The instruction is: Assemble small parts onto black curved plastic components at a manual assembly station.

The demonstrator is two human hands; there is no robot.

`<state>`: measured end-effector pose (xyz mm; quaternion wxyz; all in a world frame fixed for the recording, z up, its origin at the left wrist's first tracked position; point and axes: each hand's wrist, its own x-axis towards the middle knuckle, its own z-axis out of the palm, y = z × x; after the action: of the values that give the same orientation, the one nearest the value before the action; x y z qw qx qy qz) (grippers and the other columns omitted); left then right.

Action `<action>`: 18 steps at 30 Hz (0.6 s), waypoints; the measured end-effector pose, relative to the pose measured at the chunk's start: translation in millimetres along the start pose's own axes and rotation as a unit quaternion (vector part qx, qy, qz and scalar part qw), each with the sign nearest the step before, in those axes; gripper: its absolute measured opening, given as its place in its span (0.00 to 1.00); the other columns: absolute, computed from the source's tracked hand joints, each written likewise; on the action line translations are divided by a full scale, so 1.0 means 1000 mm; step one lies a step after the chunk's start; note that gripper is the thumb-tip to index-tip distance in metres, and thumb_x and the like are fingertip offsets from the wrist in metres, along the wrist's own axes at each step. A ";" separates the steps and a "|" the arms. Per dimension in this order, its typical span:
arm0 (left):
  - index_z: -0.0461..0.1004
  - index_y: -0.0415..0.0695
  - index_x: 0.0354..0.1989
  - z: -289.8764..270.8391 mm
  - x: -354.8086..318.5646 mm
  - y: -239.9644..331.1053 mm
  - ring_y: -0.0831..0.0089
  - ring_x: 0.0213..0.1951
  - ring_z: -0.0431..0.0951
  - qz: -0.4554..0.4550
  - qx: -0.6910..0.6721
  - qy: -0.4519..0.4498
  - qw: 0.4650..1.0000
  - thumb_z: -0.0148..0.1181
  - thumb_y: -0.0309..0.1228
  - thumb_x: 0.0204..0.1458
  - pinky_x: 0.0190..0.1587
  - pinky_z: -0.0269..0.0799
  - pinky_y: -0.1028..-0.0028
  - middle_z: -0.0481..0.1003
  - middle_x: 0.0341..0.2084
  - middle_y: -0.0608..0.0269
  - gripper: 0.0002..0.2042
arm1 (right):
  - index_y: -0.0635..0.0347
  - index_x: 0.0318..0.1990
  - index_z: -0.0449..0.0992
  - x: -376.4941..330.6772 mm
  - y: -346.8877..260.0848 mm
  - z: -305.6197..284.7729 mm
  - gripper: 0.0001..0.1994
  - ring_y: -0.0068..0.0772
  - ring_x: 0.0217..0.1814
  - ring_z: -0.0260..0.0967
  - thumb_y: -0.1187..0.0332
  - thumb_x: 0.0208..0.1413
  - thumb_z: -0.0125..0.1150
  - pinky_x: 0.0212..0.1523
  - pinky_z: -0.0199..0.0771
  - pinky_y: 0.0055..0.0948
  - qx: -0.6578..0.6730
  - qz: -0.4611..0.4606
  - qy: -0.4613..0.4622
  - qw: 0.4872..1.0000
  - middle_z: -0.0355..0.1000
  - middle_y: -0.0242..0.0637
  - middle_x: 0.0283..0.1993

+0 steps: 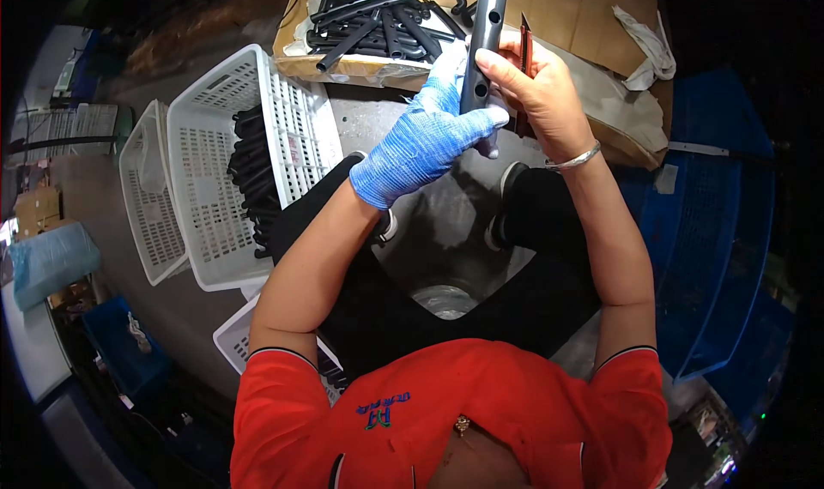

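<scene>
My left hand (pixel 416 146), in a blue knitted glove, is closed round the lower part of a dark plastic tube (pixel 487 39). The tube stands nearly upright in view, has round holes along its side, and its top runs out of the frame. My bare right hand (pixel 549 99), with a silver bangle at the wrist, grips a thin red utility knife (pixel 526 53) with its pointed tip upward. The right thumb lies against or very close to the tube's side. Beyond my left hand, a heap of black tubes (pixel 378 30) lies in an open cardboard box (pixel 343 70).
White perforated baskets (pixel 219 193) stand at my left, one with stacked black tubes (pixel 251 176). Blue crates (pixel 699 257) are at my right. Crumpled white wrapping (pixel 644 51) rests on the cardboard. My black-clad legs (pixel 541 232) flank the floor below my hands.
</scene>
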<state>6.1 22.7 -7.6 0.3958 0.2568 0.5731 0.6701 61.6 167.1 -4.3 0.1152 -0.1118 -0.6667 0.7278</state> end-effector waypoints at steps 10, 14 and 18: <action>0.63 0.40 0.43 -0.012 -0.004 0.007 0.83 0.20 0.64 -0.020 -0.130 -0.050 0.990 0.52 0.27 0.54 0.23 0.61 0.82 0.64 0.19 0.69 0.10 | 0.65 0.43 0.69 -0.010 -0.003 -0.002 0.11 0.23 0.33 0.67 0.66 0.60 0.51 0.34 0.65 0.23 -0.279 -0.165 0.050 0.945 0.68 0.33 0.28; 0.64 0.40 0.41 -0.016 -0.005 0.014 0.84 0.19 0.62 -0.003 -0.116 -0.046 0.992 0.53 0.28 0.54 0.22 0.59 0.82 0.63 0.18 0.70 0.09 | 0.64 0.37 0.72 -0.021 -0.015 0.000 0.07 0.36 0.26 0.69 0.70 0.56 0.53 0.28 0.66 0.27 -0.434 -0.275 0.038 0.857 0.70 0.41 0.28; 0.64 0.41 0.40 -0.018 -0.006 0.016 0.85 0.19 0.62 -0.004 -0.113 -0.040 0.993 0.54 0.29 0.54 0.21 0.58 0.83 0.63 0.17 0.71 0.09 | 0.64 0.34 0.75 -0.022 -0.014 0.000 0.05 0.40 0.25 0.70 0.72 0.51 0.58 0.27 0.68 0.28 -0.451 -0.351 0.023 0.820 0.73 0.42 0.28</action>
<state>-9.0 6.7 4.6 0.4479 0.2349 0.4785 0.7178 82.4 161.6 10.3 0.3154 0.0736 -0.9115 0.2535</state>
